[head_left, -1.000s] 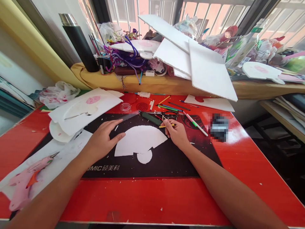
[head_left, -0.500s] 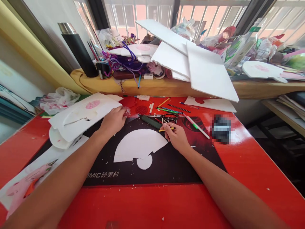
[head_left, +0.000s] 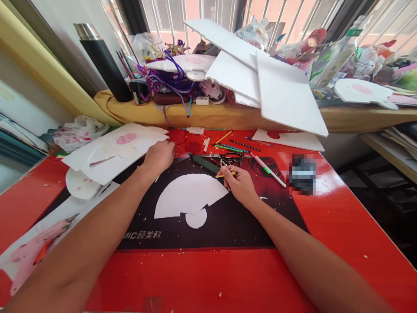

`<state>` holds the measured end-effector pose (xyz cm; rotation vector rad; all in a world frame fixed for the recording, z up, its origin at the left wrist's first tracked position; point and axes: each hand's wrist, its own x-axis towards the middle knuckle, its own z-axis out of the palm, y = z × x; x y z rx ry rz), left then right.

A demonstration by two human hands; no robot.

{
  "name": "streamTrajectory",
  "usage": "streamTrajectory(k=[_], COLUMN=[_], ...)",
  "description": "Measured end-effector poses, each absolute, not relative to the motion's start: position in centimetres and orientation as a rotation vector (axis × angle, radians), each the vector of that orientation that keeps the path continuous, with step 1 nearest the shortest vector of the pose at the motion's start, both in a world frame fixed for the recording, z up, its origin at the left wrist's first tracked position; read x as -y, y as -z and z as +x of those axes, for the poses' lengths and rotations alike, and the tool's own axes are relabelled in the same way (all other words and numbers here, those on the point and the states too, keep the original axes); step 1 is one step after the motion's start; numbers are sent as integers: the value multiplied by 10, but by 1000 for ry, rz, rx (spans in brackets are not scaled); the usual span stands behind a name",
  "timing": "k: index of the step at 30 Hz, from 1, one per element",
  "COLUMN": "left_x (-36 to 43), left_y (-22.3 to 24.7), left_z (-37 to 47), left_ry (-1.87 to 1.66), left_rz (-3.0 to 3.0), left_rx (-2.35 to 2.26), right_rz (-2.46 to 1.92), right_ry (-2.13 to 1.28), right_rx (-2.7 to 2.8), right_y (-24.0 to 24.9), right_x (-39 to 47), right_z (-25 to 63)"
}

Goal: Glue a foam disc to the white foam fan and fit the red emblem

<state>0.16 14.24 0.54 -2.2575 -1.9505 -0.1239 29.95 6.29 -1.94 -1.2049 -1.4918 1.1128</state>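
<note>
My right hand (head_left: 240,184) is closed around a thin yellow pen with a black end (head_left: 227,174). A small pale piece (head_left: 223,163) shows above its fingertips; I cannot tell what it is. Just left of this hand, a white foam fan shape (head_left: 190,193) with a round base lies flat on the black mat (head_left: 208,241). My left hand (head_left: 160,157) rests beyond the fan, beside stacked white boards (head_left: 107,152), fingers curled and tips hidden. Between the hands are a dark green cutter (head_left: 205,163) and black-handled scissors (head_left: 232,159).
Several coloured pens (head_left: 233,149) and a small white bottle (head_left: 195,130) lie at the back of the red table (head_left: 195,278). A pink glue gun (head_left: 39,245) is at left. White foam sheets (head_left: 289,91) and a black flask (head_left: 106,65) stand on the sill.
A clear, roundish thing showed at my left fingertips earlier and can no longer be made out there. My right hand still grips the yellow pen. The view has tilted slightly.
</note>
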Motion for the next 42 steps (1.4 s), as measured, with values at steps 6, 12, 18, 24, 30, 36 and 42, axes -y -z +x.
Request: streamTrajectory(k=[6, 12, 18, 24, 30, 36, 42], left_x=[-121, -21, 65, 71, 85, 87, 84], left_y=[-27, -48, -26, -10, -2, -7, -7], left_z=[6, 25, 62, 73, 77, 76, 75], left_ry=[205, 475, 535, 504, 405, 409, 449], left_rz=[-2159, -2114, -2363, -2354, -2396, -2420, -2427], left_rx=[1962, 1432, 1043, 1161, 1211, 1279, 1340], right_rz=[-1192, -1196, -1200, -1228, -1232, -1252, -1283], right_ry=[-1135, -1112, -1102, -1095, -1087, -1093, -1084], right_rx=[1483, 1523, 1532, 1533, 1521, 1490, 1482], right_y=[22, 26, 26, 23, 20, 14, 11], right_x=[-64, -65, -65, -64, -63, -61, -61], right_z=[299, 302, 301, 301, 300, 298, 298])
